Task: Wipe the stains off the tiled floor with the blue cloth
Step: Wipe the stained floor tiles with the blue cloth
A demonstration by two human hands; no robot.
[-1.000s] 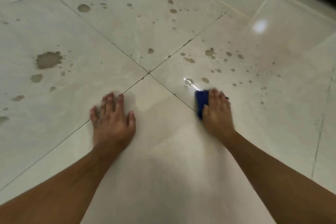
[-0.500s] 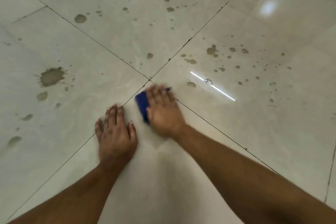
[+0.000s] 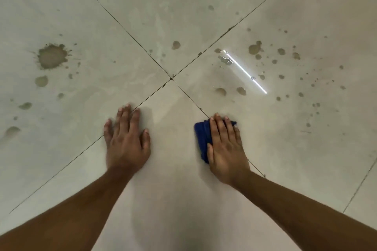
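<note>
The blue cloth (image 3: pixel 202 138) lies folded on the pale tiled floor (image 3: pixel 173 199), with my right hand (image 3: pixel 225 146) pressed flat on top of it; only its left and far edges show. My left hand (image 3: pixel 126 140) rests palm down on the floor to the left, fingers apart, holding nothing. Brown stains dot the tiles beyond the hands: a large splat (image 3: pixel 52 56) at the left, two spots (image 3: pixel 230 91) just ahead of the cloth, and several small drops (image 3: pixel 285 57) at the right.
Dark grout lines cross at a tile corner (image 3: pixel 171 78) ahead of both hands. A bright strip of reflected light (image 3: pixel 244 71) lies on the right tile beside a small wet patch (image 3: pixel 226 60).
My right hand has slid the cloth from beside the left hand back to the right, across the grout line. The view has tipped lower; the left hand stayed planted.
</note>
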